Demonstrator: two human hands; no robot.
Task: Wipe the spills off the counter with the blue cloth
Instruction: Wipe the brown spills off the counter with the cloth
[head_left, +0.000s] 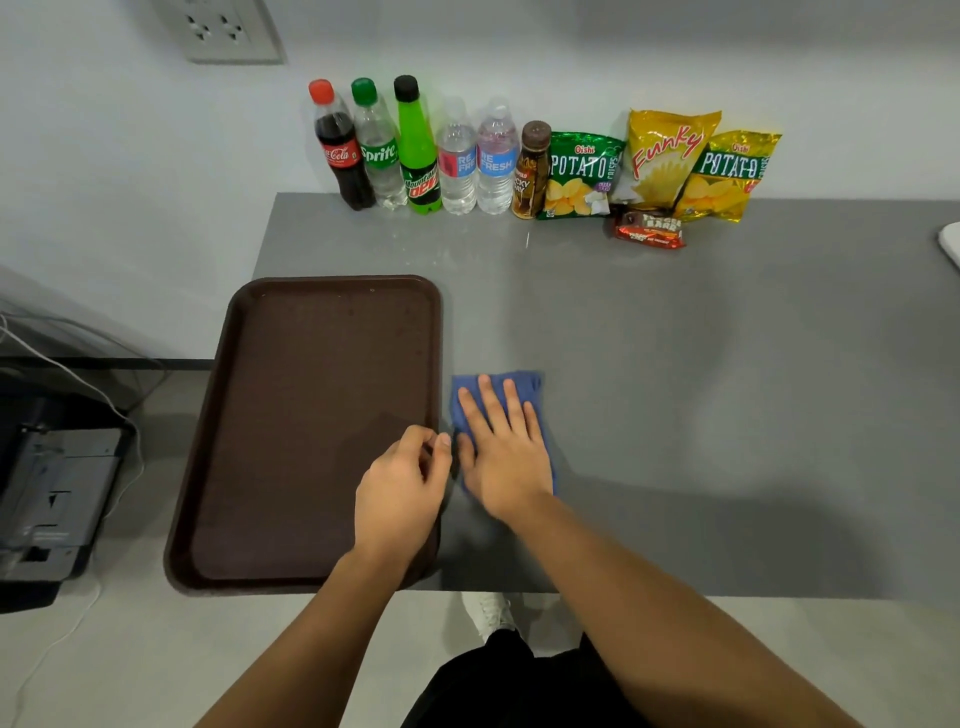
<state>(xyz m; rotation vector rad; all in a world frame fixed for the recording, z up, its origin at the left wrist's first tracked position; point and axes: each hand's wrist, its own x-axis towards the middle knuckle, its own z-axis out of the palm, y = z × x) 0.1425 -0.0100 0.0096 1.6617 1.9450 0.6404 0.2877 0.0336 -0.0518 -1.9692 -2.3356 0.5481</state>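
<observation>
The blue cloth (524, 387) lies flat on the grey counter (701, 389), just right of a brown tray (291, 415). My right hand (501, 447) presses on the cloth palm down, fingers spread and pointing away from me. My left hand (402, 488) rests on the tray's right edge, its fingers curled around the rim beside the cloth. Faint small droplets show on the counter near the bottles; no other spill is plain to see.
Along the back wall stand several bottles (415, 150) and, to their right, chip bags (670, 161) and a chocolate bar (649, 231). A white object (950, 244) pokes in at the right edge. A black machine (52, 499) sits below the counter's left end.
</observation>
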